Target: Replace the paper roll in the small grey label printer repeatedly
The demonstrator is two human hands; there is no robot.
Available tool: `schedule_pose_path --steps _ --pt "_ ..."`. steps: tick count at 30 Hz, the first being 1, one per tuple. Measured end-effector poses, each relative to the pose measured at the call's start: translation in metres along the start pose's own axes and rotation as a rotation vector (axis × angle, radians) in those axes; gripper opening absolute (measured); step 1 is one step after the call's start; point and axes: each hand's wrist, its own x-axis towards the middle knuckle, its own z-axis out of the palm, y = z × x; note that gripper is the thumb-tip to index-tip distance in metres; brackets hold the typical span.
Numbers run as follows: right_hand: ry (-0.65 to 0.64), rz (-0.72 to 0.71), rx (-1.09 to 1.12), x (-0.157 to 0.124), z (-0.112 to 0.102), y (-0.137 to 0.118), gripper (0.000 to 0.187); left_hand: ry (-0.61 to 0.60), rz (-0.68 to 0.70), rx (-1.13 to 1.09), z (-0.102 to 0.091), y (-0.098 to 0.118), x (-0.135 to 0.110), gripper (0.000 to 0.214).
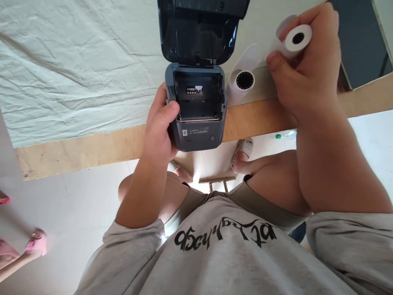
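My left hand grips the left side of a dark label printer at the table's front edge, its thumb on the rim. The printer's lid is swung up and back, and no roll sits in its bay. My right hand is closed around a white paper roll with a dark hollow core, held to the right of the printer. Some loose paper curls off behind that roll. Between the printer and my right hand, a second paper roll stands on end with a strip unwound from it.
A wrinkled pale cloth covers the table, leaving its wooden front edge bare. At the far right lies a dark flat tablet-like thing. Below are a bottle with a green cap and another person's feet in pink footwear at left.
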Motion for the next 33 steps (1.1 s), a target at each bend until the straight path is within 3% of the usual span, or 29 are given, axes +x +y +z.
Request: schedule_pose_path --steps 3,11,16,22,25,33 --pt "-0.014 -0.061 -0.157 0.002 0.0 0.002 0.033 0.023 0.005 -0.02 0.003 0.001 -0.002 0.042" --pt "0.014 -0.15 -0.249 -0.001 0.0 0.002 0.041 0.036 0.014 -0.04 0.005 0.001 -0.003 0.041" --pt "0.013 -0.14 -0.337 -0.001 -0.002 0.005 0.027 0.037 0.025 -0.042 0.004 0.0 -0.003 0.039" --pt "0.09 -0.202 -0.183 -0.002 0.0 0.008 0.043 0.035 -0.006 -0.025 0.006 0.003 -0.003 0.041" --pt "0.06 -0.218 -0.215 -0.004 0.0 0.007 0.049 0.062 -0.031 -0.033 0.01 0.005 -0.005 0.041" --pt "0.053 -0.173 -0.396 0.001 0.001 0.009 0.039 0.083 -0.042 -0.011 0.009 0.005 -0.006 0.042"
